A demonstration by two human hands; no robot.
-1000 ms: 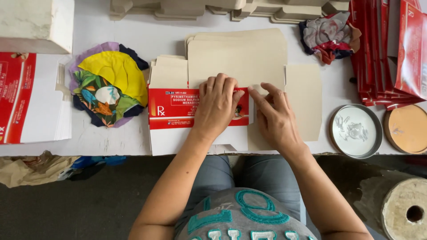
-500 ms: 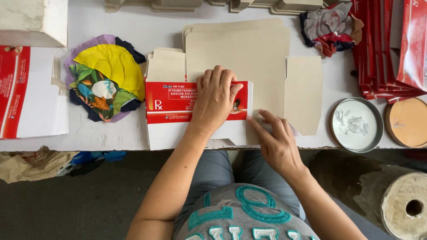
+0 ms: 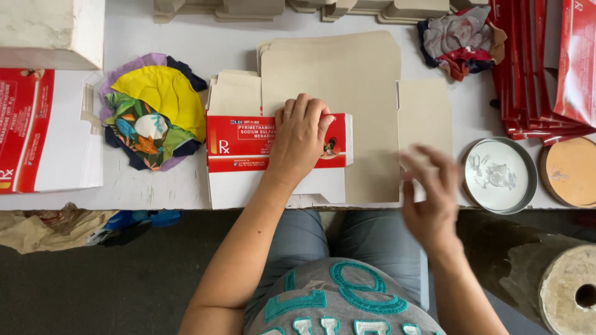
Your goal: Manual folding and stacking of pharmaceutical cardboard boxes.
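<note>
Head view: the left hand (image 3: 302, 138) lies flat, fingers spread and pressed down, on the folded red-and-white carton (image 3: 248, 144), which sits at the near edge of the white table (image 3: 155, 186), on top of a stack of unfolded beige carton blanks (image 3: 347, 80). Half a second ago the right hand was pressing at the carton's right end. Now the right hand (image 3: 431, 192) has come off it and hangs blurred to the carton's right, over the table edge, fingers loosely spread and holding nothing that can be made out. The carton itself has not shifted, so the fold seems pressed home and only the left hand pins it.

Further right of the carton stands a shallow round metal tin (image 3: 500, 175) with white paste in it, and beyond that a tan round lid (image 3: 571, 170). Behind those, a pile of red flat cartons (image 3: 540, 68) and a crumpled rag (image 3: 459, 37). Left of the carton lies a bundle of coloured cloth scraps (image 3: 152, 118), yellow on top, and past it more printed carton sheets (image 3: 43, 133) and a white block (image 3: 49, 31).

The table is painted white and scuffed. Below it the floor is dark concrete, with a crumpled bag (image 3: 43, 226) to the carton's lower left and a roll with a hollow core (image 3: 574, 291) at lower right.
</note>
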